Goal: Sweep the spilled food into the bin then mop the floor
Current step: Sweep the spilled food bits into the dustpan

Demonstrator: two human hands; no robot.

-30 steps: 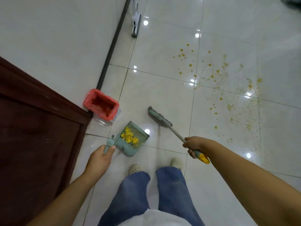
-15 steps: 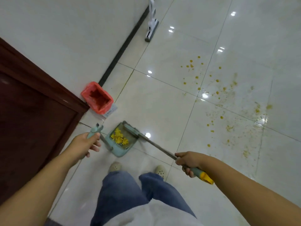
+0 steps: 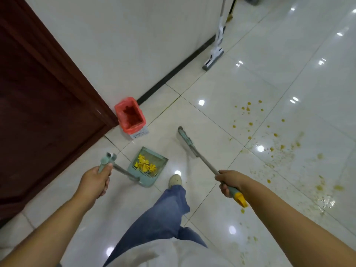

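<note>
My left hand point(image 3: 95, 180) grips the handle of a pale green dustpan point(image 3: 154, 159) that carries a heap of yellow food pieces point(image 3: 144, 164). The pan hangs low over the floor, just in front of my foot. My right hand point(image 3: 229, 181) grips the grey shaft of a broom point(image 3: 187, 142) near its yellow end; the broom head is to the right of the pan, apart from it. A small bin lined with a red bag point(image 3: 130, 115) stands against the wall by the door frame, behind the pan. Orange spilled food and smears point(image 3: 279, 149) cover the tiles at the right.
A dark wooden door point(image 3: 38, 97) fills the left side. A white mop point(image 3: 215, 51) leans against the wall at the back, beside another yellow-tipped handle. My leg in blue jeans point(image 3: 163, 212) and a white shoe stand in the middle foreground. The glossy tiles reflect ceiling lights.
The broom head has left the dustpan and swung out to the right. I have stepped closer to the red bin, and the view has turned left towards the door.
</note>
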